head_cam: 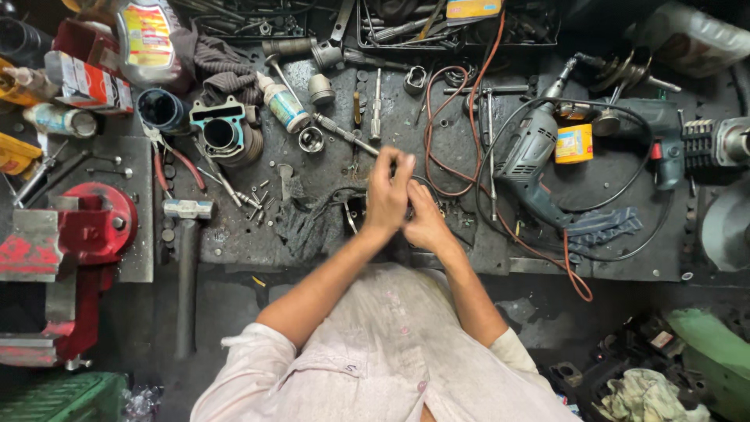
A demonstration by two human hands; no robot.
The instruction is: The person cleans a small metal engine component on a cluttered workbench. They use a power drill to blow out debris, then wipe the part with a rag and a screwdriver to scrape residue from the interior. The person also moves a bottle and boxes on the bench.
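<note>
Landmark: grey electric drill on the dark workbench. Small yellow-orange tin just right of the drill. White squeeze bottle with blue-green label well left of it; clear oil bottle with red-yellow label and a red-white carton further left, at the back. Left hand and right hand touch each other, left of the drill, fingers curled together over a small dark part. Can't tell if anything is gripped. Red vise far left.
</note>
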